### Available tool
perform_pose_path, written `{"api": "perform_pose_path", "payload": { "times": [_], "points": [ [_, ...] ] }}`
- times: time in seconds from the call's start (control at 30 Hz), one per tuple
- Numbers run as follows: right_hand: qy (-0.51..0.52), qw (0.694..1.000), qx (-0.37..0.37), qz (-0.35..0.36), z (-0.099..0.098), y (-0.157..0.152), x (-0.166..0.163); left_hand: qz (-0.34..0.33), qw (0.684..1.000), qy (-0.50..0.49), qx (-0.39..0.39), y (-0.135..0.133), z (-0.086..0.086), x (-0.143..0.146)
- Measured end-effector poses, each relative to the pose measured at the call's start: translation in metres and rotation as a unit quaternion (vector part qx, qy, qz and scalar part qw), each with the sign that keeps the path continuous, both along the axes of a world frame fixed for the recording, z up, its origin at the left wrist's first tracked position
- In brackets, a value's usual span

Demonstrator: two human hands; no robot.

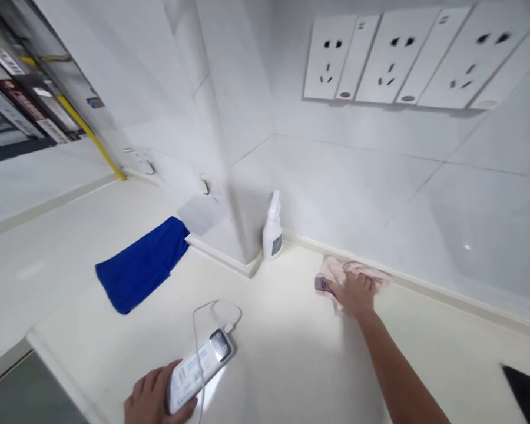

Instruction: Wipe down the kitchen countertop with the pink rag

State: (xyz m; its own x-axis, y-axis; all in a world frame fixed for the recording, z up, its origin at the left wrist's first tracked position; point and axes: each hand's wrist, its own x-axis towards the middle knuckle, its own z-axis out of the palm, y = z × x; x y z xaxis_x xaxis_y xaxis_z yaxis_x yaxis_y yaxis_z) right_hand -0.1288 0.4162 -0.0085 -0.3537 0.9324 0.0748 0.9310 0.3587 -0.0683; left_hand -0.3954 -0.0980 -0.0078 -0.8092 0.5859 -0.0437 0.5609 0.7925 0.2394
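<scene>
At the lower left, my left hand (152,393) is wrapped round the near end of a white power bank (201,368) with a dark display. A thin white cable (195,321) plugs into its far end and loops over it. Bright light falls on the counter beside it. My right hand (357,292) is closed on a pale pink cloth (333,268), pressing it on the counter along the foot of the wall. A dark tag shows on the cloth by my thumb. Left of the cloth, a white spray bottle (272,235) stands upright in the corner.
A folded blue cloth (143,262) lies on the cream counter (291,365) at left. A tiled pillar (221,135) juts out behind it. Several wall sockets (391,59) are at upper right. A yellow pipe (90,135) and a shelf run at upper left. A black object (527,391) lies at lower right.
</scene>
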Motion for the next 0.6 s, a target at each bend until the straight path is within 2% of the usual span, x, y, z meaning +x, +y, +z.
{"api": "perform_pose_path", "payload": {
  "times": [0.17, 0.27, 0.37, 0.6],
  "points": [
    [0.054, 0.990, -0.005, 0.131, 0.005, -0.045, -0.077, -0.024, 0.999, -0.024, 0.031, 0.003, 0.008, 0.005],
    [0.062, 0.984, -0.008, 0.168, 0.005, -0.074, -0.107, -0.036, 0.997, -0.034, 0.066, -0.005, 0.012, 0.009],
    [0.059, 0.979, -0.008, 0.193, 0.004, -0.100, -0.122, -0.028, 0.995, -0.045, 0.087, -0.022, 0.012, 0.016],
    [0.048, 0.960, -0.036, 0.275, 0.012, -0.166, -0.136, 0.045, 0.987, -0.054, 0.145, -0.072, 0.004, 0.035]
  ]
}}
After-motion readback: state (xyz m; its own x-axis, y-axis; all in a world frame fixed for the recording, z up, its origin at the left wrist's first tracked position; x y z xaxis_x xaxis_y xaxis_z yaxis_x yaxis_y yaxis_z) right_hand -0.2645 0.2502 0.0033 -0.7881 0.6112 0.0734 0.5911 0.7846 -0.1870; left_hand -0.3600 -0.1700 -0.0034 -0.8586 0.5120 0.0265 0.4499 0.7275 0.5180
